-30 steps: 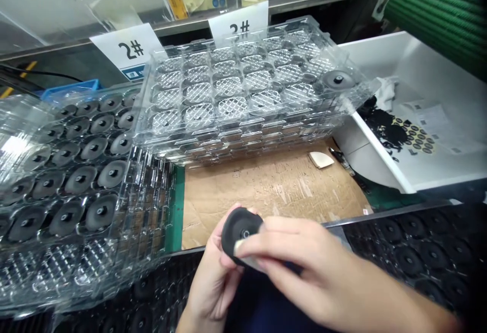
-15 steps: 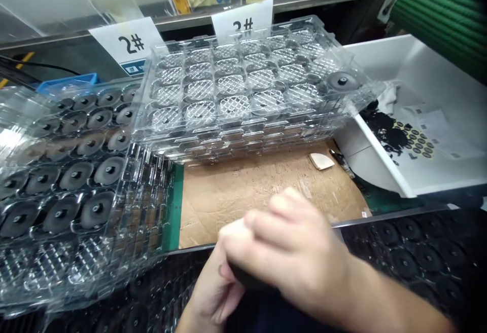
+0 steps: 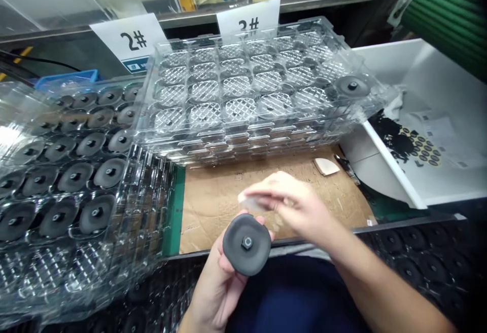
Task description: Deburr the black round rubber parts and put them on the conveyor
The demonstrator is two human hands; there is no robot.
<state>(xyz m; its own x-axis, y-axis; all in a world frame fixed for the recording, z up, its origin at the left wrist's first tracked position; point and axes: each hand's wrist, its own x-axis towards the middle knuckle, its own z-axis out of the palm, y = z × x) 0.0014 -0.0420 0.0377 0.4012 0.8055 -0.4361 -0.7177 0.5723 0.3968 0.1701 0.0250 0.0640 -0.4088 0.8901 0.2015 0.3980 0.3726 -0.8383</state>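
My left hand (image 3: 218,285) is closed around a dark grey rounded disc (image 3: 238,257) and holds it from below. The disc's dished face is turned up, with a small stud standing at its centre. Just above and to the right of it is my right hand (image 3: 299,204), its fingers pinched together on a small pale piece (image 3: 254,202). That piece is smeared by motion, so its kind does not show. The two hands are apart, over the near edge of the cardboard sheet (image 3: 213,206).
Stacked clear trays (image 3: 243,130) stand behind the cardboard, a disc (image 3: 353,85) in one pocket. On the left, another tray stack (image 3: 125,196) carries several discs. A white bin (image 3: 395,165) holds black scraps at right. A pale wedge (image 3: 326,165) lies on the cardboard.
My right hand has lifted off the disc and moved up and away from my left hand. The disc's face, covered before, now shows in my left hand.
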